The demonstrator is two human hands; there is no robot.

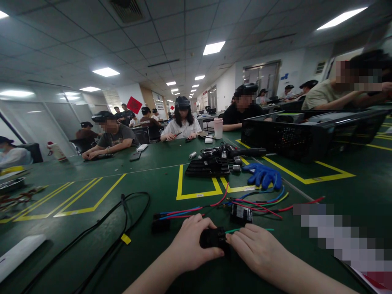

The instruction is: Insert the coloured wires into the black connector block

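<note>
My left hand point(194, 241) is closed around a small black plastic part point(212, 237), held just above the green table; its exact kind is hard to make out. At that part's right end, my right hand point(256, 248) pinches a green wire point(232, 231), and the wire's other end shows beyond the knuckles. Where wire and black part meet is partly covered by fingers. Just beyond my left hand lies a black block point(160, 224) with red and blue wires point(183, 211). A black component with a white label point(241, 214) sits beyond my right hand among loose coloured wires point(260, 204).
A blue glove point(266, 176) lies behind the wires, near a black pouch point(206, 168) with tool bits. An open black computer case point(281, 136) stands at right. Black cables point(102, 222) cross the left side. A pink cup point(218, 128) and several seated people are across the table.
</note>
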